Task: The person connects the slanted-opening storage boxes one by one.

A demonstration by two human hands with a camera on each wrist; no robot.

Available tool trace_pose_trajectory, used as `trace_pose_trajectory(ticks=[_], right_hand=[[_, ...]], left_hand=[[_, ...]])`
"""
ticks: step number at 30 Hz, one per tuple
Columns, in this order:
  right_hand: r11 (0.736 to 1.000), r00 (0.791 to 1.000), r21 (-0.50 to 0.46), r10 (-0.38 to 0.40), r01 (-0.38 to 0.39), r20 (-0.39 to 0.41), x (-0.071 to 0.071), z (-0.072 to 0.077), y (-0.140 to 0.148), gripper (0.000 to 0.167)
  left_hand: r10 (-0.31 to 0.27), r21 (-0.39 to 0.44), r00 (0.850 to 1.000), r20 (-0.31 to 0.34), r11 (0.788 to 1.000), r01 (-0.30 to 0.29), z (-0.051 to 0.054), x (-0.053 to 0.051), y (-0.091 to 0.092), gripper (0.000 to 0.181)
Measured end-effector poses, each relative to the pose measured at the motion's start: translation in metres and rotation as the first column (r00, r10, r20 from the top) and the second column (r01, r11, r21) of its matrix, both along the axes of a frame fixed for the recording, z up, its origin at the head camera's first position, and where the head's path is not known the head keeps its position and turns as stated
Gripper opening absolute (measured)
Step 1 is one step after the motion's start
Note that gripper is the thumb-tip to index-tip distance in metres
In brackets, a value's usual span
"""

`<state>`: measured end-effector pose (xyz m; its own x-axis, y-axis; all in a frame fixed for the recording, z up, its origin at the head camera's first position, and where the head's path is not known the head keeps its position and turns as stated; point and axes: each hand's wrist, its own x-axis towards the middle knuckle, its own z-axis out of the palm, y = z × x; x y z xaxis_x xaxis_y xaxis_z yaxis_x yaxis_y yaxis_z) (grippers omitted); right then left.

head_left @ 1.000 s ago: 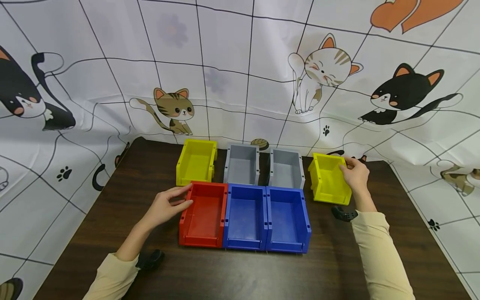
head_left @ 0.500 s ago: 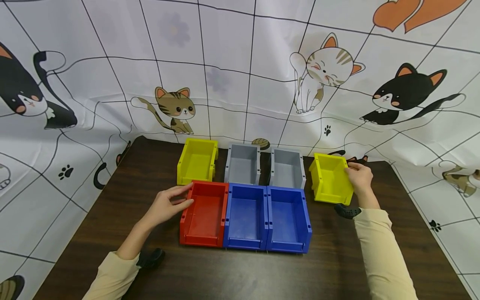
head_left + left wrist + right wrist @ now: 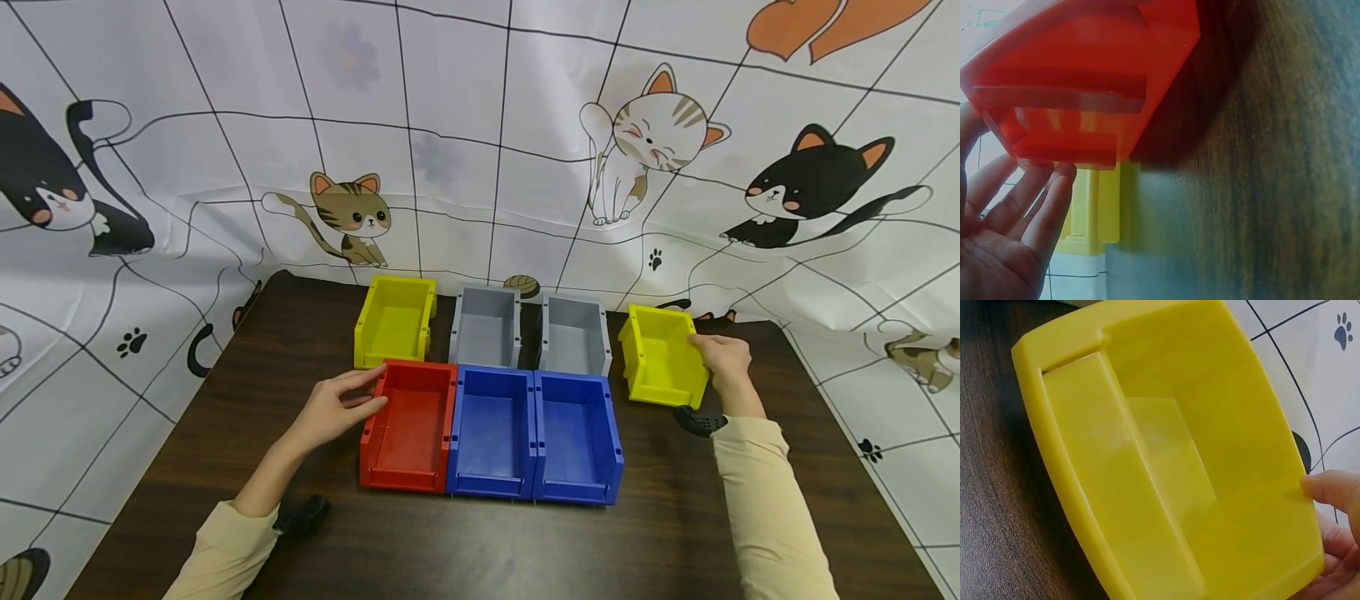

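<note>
A red storage bin [image 3: 412, 425] stands at the left of a front row, beside two blue bins [image 3: 493, 433]. At its left wall my left hand [image 3: 330, 414] holds the rim, thumb over the edge and fingers outside. In the left wrist view, the fingertips [image 3: 1065, 170] touch the bin's outer side. My right hand [image 3: 726, 360] grips the right wall of a yellow storage bin [image 3: 663, 358] at the back right. In the right wrist view, the thumb [image 3: 1329, 487] presses on that rim; the other fingers lie partly hidden behind the wall.
Behind the front row stand another yellow bin [image 3: 395, 321] and two grey bins [image 3: 486, 325], with a gap between the grey ones. A dark wooden table [image 3: 420, 550] bears everything. A white cat-print sheet [image 3: 450, 167] hangs along the back and sides.
My right hand has shifted slightly right along the yellow bin's wall, its fingers moving from over the rim to outside. The left hand and the bins look almost unmoved.
</note>
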<state>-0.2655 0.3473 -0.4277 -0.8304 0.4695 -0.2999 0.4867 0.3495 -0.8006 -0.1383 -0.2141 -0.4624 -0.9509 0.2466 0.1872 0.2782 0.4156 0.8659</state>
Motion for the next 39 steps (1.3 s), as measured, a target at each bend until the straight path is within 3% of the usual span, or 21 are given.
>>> trace_pose_trajectory(ticks=[7,13,20,21,25,27,30,34,39], right_hand=[[1.000,1.000,-0.019,-0.004,0.004,-0.022,0.002,-0.004,0.003,0.052],[1.000,0.998,0.025,-0.016,0.017,-0.058,0.006,-0.003,0.005,0.051],[0.999,0.998,0.026,-0.026,0.027,-0.063,0.012,0.006,0.007,0.053],[0.999,0.996,0.010,-0.041,0.042,-0.082,0.010,0.003,0.012,0.050],[0.999,0.994,-0.001,-0.041,0.041,-0.102,0.002,-0.011,0.032,0.052],[0.999,0.993,-0.017,-0.050,0.049,-0.104,-0.001,-0.019,0.042,0.055],[0.998,0.993,-0.015,-0.067,0.066,-0.101,0.001,-0.019,0.043,0.061],[0.996,0.987,-0.049,-0.079,0.073,-0.140,0.016,-0.003,0.031,0.057],[0.995,0.982,-0.094,-0.058,0.042,-0.178,0.038,0.021,0.018,0.053]], left_hand=[[-0.002,0.014,1.000,0.004,1.000,0.002,-0.002,-0.001,0.000,0.051],[0.003,0.004,1.000,0.006,1.000,-0.003,-0.003,-0.001,0.001,0.050],[-0.002,-0.015,1.000,0.009,1.000,0.002,0.033,0.014,0.014,0.047],[-0.002,-0.016,1.000,0.010,1.000,0.002,0.033,0.014,0.014,0.047],[-0.008,-0.011,1.000,-0.003,1.000,0.008,0.031,0.013,0.013,0.047],[-0.007,-0.004,1.000,-0.006,1.000,0.007,0.023,0.010,0.010,0.048],[0.001,-0.009,1.000,-0.004,1.000,-0.001,0.011,0.005,0.005,0.049],[0.004,-0.006,1.000,0.007,1.000,-0.004,0.000,0.001,0.001,0.051],[-0.001,-0.006,1.000,0.000,1.000,0.001,0.005,0.003,0.003,0.051]])
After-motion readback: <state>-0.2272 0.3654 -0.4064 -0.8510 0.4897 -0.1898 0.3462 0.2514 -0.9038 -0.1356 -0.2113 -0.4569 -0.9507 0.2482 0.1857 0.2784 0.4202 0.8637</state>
